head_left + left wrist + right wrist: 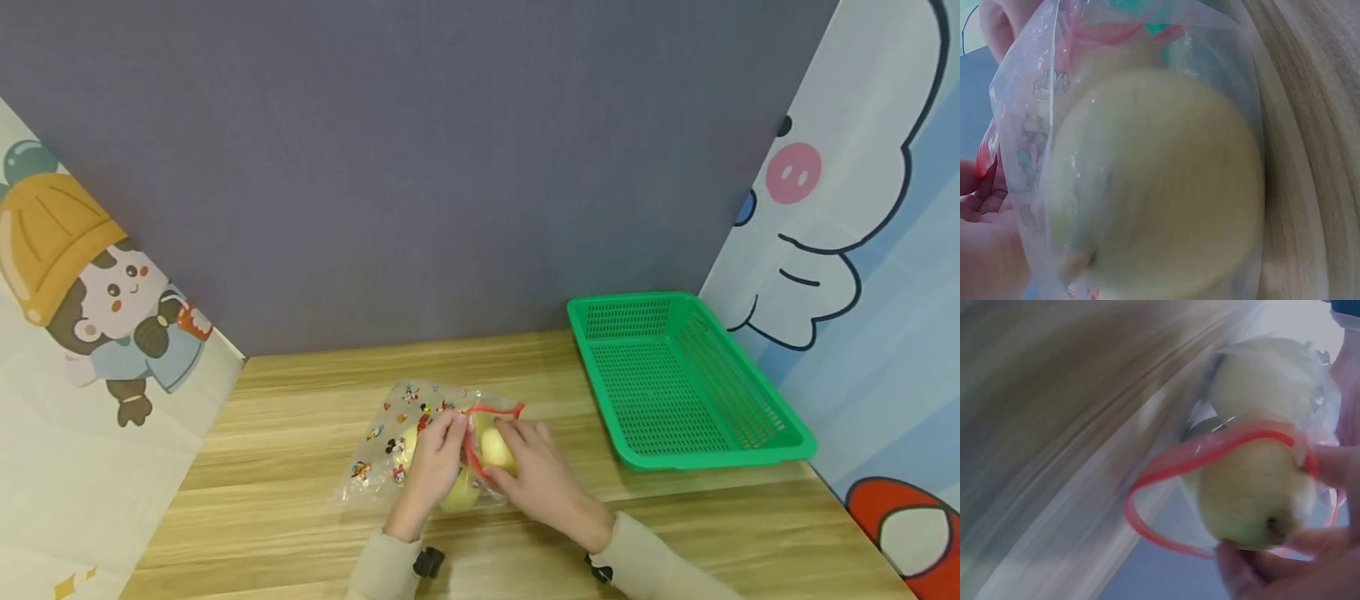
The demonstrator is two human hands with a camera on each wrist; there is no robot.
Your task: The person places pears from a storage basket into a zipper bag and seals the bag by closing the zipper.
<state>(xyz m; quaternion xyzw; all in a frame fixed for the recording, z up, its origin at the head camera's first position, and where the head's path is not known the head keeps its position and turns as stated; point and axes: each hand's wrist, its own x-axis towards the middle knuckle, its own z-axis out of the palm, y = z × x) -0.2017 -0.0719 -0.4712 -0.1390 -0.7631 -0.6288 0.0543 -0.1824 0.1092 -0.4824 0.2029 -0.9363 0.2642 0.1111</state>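
Note:
A clear zip bag (380, 451) with cartoon prints and a red zip edge (1179, 457) lies on the table, its mouth open to the right. My left hand (437, 454) pinches the bag by the red edge. At the mouth, my right hand (542, 475) holds a pale yellow, pear-like fruit (1250, 494) between thumb and fingers. Its dark end faces out through the opening. More such fruits are inside; one fruit (1160, 181), with a short stem, fills the left wrist view behind the plastic.
A green slotted basket (600, 392) stands to the right at the back of the wooden table (247, 500). A grey panel (420, 183) rises behind the table, and walls with cartoon pictures flank both sides.

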